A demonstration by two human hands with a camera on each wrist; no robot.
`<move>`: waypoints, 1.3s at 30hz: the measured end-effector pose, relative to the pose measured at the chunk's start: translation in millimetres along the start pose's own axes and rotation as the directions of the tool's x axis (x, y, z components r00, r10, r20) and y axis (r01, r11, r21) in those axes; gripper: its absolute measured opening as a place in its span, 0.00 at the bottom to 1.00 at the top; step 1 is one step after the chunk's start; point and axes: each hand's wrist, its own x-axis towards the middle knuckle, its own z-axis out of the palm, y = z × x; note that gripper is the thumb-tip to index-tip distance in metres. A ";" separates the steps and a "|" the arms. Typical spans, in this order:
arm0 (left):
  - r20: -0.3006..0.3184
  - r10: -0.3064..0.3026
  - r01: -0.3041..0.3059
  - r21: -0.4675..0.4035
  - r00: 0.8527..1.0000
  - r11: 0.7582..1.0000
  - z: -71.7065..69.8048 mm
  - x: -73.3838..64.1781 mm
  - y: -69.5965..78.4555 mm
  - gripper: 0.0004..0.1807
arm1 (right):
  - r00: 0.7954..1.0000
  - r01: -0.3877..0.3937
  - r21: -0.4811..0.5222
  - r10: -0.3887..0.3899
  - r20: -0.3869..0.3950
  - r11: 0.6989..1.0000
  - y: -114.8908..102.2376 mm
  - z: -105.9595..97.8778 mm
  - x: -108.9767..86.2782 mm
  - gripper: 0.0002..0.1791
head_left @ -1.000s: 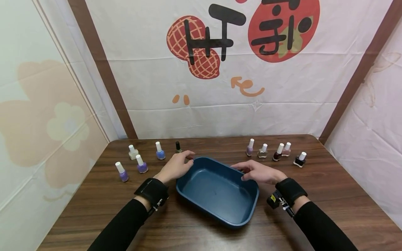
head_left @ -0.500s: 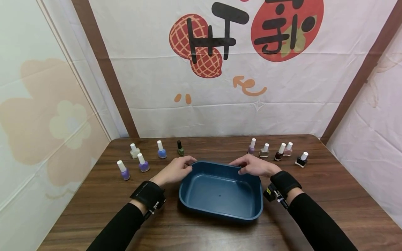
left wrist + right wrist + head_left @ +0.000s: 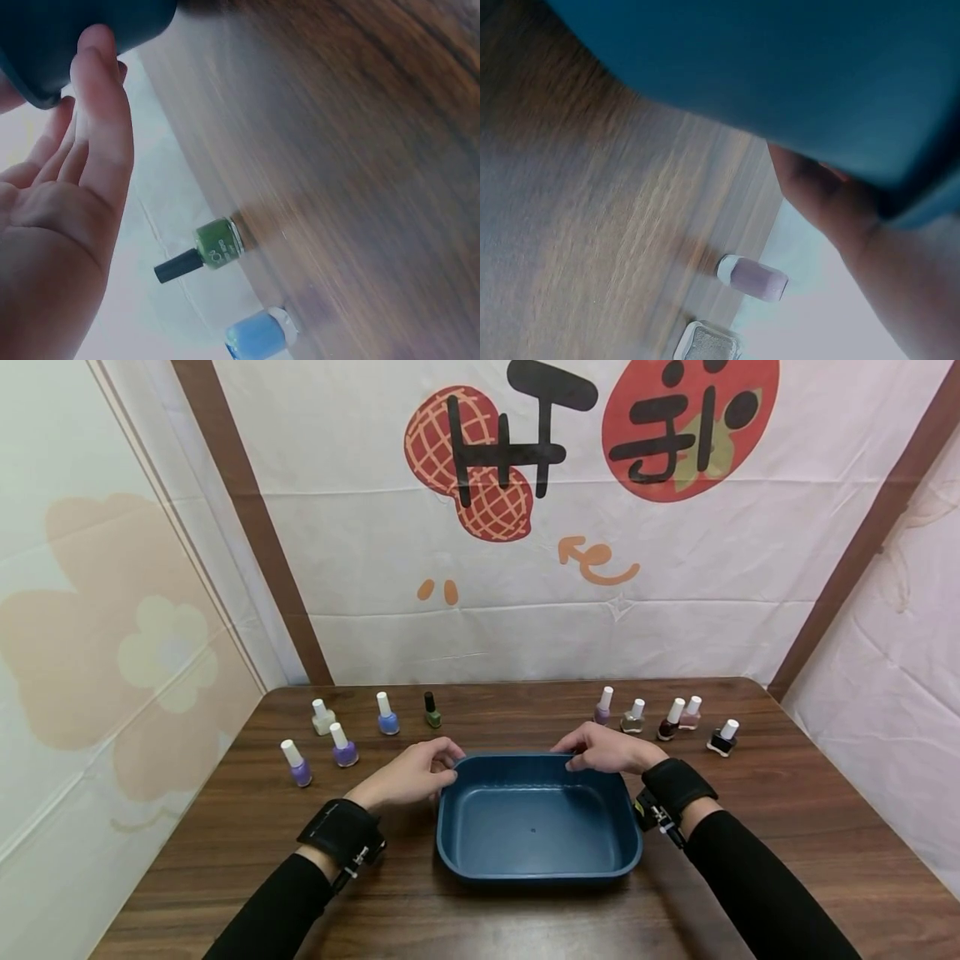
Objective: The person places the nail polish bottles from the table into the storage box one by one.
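A deep rectangular blue plastic tray [image 3: 534, 835] stands on the wooden table, its long sides level across the head view. My left hand [image 3: 408, 772] holds its far left corner between thumb and fingers; in the left wrist view the thumb [image 3: 97, 112] lies against the outer wall. My right hand [image 3: 606, 749] grips the far rim near the right corner, thumb over the inner side and fingers behind. In the right wrist view the tray wall [image 3: 780, 75] hides most of those fingers. Nothing lies inside the tray.
Nail polish bottles stand in two groups. On the left are a green one [image 3: 432, 712], a blue one [image 3: 387, 718], two purple ones and a whitish one [image 3: 323, 718]. Several more, including a black one [image 3: 723, 739], stand right. A printed cloth [image 3: 480, 643] hangs behind the table [image 3: 225, 877].
The tray has turned counter-clockwise from a slant until it lies square to the table's far edge. My left hand has shifted left and nearer, uncovering the green bottle; my right hand stays on the rim.
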 end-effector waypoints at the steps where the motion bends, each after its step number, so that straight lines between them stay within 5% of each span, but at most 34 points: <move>1: 0.003 -0.001 0.001 -0.009 1.000 1.000 -0.1 -0.6 -0.1 0.14 | 1.000 0.000 -0.005 0.000 0.001 1.000 0.0 -0.1 0.2 0.18; 23: -0.014 0.007 -0.009 -0.084 1.000 0.996 5.1 -5.6 -11.1 0.16 | 1.000 -0.007 -0.006 0.007 0.018 1.000 3.9 -1.1 1.9 0.18; 27: -0.017 0.011 -0.012 -0.104 1.000 0.994 7.4 -7.3 -13.6 0.17 | 0.999 -0.027 0.031 0.028 -0.027 0.999 5.9 -6.1 -1.1 0.20; 30: -0.029 0.010 -0.013 -0.114 1.000 0.993 9.1 -9.7 -13.9 0.17 | 0.990 -0.041 0.109 0.055 -0.131 0.993 7.8 -15.8 -3.3 0.20; 33: -0.050 0.001 -0.008 -0.130 0.999 0.991 11.2 -12.5 -12.8 0.17 | 0.938 -0.052 0.134 0.095 -0.335 0.990 9.7 -28.3 -5.2 0.17; 36: -0.076 -0.013 0.002 -0.143 0.997 0.990 13.9 -14.2 -11.8 0.18 | 0.830 -0.083 0.117 0.134 -0.541 0.990 12.7 -38.5 -8.9 0.15; 39: -0.093 -0.026 0.012 -0.149 0.995 0.989 16.2 -14.5 -11.2 0.18 | 0.737 -0.136 0.126 0.186 -0.650 0.983 18.4 -43.8 -12.6 0.17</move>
